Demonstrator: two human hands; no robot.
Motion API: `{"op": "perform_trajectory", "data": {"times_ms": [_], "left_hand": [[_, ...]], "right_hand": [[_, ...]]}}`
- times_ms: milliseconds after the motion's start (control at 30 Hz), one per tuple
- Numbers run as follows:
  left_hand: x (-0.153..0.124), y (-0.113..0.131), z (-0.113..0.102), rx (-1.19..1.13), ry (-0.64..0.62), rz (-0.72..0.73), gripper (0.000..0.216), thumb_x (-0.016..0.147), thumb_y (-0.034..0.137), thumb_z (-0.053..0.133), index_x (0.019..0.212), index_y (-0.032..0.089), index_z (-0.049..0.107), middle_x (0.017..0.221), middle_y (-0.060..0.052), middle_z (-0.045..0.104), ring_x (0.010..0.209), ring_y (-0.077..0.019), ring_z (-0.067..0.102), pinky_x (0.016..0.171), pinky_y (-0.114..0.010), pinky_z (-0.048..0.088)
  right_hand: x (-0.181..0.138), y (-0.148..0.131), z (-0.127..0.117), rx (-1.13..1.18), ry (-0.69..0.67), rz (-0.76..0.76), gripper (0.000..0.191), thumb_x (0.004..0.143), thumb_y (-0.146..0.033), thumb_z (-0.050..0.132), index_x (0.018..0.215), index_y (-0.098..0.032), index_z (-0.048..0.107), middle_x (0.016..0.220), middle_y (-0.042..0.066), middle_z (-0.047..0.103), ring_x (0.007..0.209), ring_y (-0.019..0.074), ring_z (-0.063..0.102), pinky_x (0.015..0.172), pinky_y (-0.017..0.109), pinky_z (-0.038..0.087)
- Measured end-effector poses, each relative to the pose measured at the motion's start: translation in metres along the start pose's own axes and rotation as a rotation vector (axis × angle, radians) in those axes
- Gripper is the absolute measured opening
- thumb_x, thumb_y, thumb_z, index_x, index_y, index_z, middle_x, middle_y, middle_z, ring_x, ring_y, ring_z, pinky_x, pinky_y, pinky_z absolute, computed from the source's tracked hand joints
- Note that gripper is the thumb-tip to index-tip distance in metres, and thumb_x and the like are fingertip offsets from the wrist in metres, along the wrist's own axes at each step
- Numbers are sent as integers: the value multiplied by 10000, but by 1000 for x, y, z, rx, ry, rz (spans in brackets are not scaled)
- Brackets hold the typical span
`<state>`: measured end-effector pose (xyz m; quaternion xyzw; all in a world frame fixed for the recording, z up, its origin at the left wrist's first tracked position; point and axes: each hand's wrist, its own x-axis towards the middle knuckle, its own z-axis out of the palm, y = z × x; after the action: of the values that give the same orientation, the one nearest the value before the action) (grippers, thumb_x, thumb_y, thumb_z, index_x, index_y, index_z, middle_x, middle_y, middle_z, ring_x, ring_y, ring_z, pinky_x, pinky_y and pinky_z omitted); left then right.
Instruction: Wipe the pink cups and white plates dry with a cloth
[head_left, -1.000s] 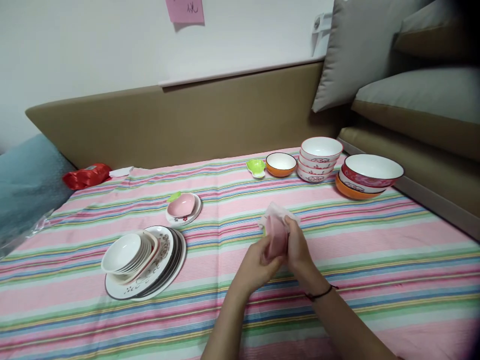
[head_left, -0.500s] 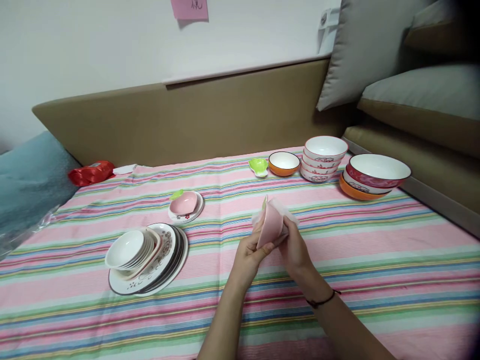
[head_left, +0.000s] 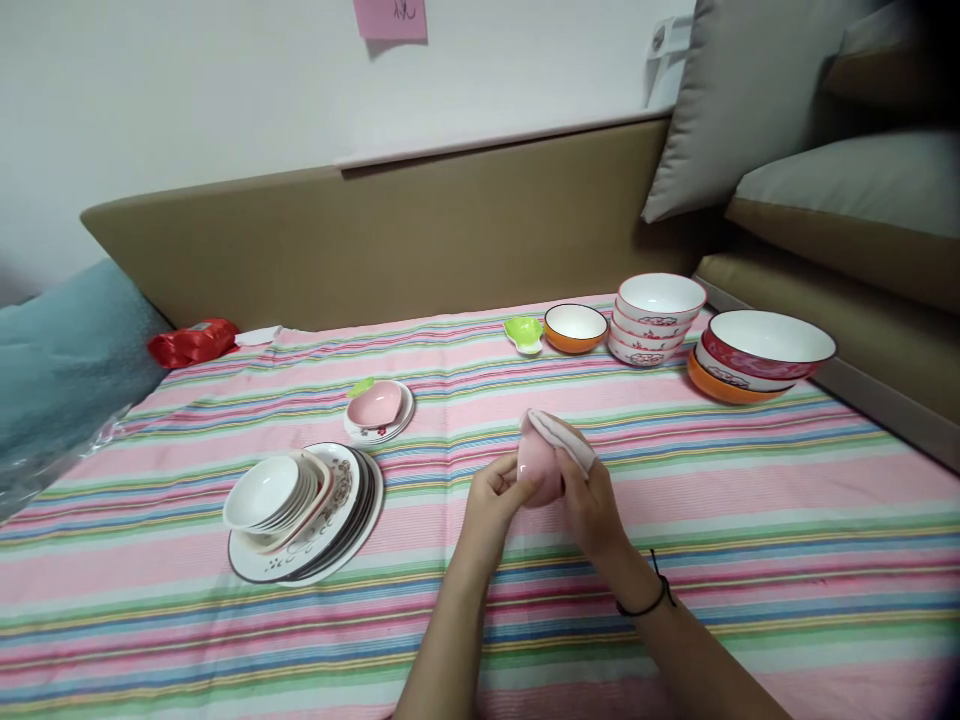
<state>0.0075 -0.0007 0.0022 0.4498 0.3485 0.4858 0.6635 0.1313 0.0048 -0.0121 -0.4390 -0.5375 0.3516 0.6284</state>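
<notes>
Both my hands hold a small pink dish just above the striped cloth in the middle of the view. My left hand grips its left side with the fingers curled round it. My right hand presses a pale cloth against the dish's top and right side, with a dark band on that wrist. The dish shows its underside toward me; its inside is hidden.
To the left lies a stack of plates and white saucers, with a pink leaf-shaped dish on small plates behind. At the back right stand a green dish, an orange bowl, stacked red-patterned bowls and larger bowls.
The pink dish has been turned in my hands from upright on edge to underside toward me, and the cloth has shifted over its top. The camera drifted slightly left.
</notes>
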Motion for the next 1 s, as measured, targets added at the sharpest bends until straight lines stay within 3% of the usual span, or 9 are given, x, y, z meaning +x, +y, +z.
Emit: {"op": "perform_trajectory", "data": {"times_ms": [67,133,333,467,567,667,767,867,1000], "left_hand": [[0,1,-3,-60,2,-1,257,782,347,707,905,121,702,821,-43,680,758,-150,592,721,-247,441],[0,2,-4,-72,-20,28,246,781,329,709,908,118,716,830,-52,685,797,-167,601,760,-266,447],[2,-1,-4,-6,-133,26,273,730,284,736,968,152,732,911,-68,713,914,-230,624,885,-345,447],[4,-3,0,193,-210,-30,436,664,169,737,1096,196,686,1107,-60,673,1092,-252,567,994,-360,385],[2,-2,5,298,-263,-55,442,651,185,753,1084,180,666,1070,-55,659,1019,-237,568,907,-324,421],[-1,3,7,293,-183,-101,286,700,330,746,897,138,666,805,-20,624,754,-166,535,682,-255,403],[-4,8,4,250,-121,-36,253,764,380,685,779,130,652,700,-2,569,680,-136,475,654,-247,365],[-4,9,0,216,-136,29,266,750,394,699,791,132,682,732,-22,607,728,-167,510,694,-267,384],[-1,6,-4,229,-153,67,282,746,417,709,862,162,735,823,-49,678,864,-247,583,821,-336,432]], "right_hand": [[-2,1,-1,-31,-72,-78,413,921,-373,465,1290,-224,579,1367,59,554,1291,236,473,1127,418,325],[-1,4,-1,8,-43,-19,409,912,-394,479,1267,-229,596,1341,57,575,1278,243,482,1112,425,340],[7,14,0,562,249,631,304,806,-462,551,916,-213,687,871,5,722,871,219,654,726,322,532],[8,17,0,663,305,822,246,775,-421,543,781,-205,661,690,-10,687,659,189,629,601,300,517],[6,15,-1,413,328,729,293,795,-445,519,775,-195,671,717,16,696,714,222,647,677,348,534],[4,8,-3,130,175,365,367,849,-454,493,996,-189,701,1021,59,718,1030,258,627,949,399,472],[2,1,-3,44,46,114,400,890,-445,467,1140,-206,667,1201,66,662,1194,247,541,1091,414,344],[4,3,-3,95,79,200,400,891,-478,451,1086,-212,676,1108,58,691,1084,249,589,1009,412,416],[8,12,-3,435,126,602,372,837,-540,480,893,-226,673,816,12,705,809,238,634,722,366,517]]}}
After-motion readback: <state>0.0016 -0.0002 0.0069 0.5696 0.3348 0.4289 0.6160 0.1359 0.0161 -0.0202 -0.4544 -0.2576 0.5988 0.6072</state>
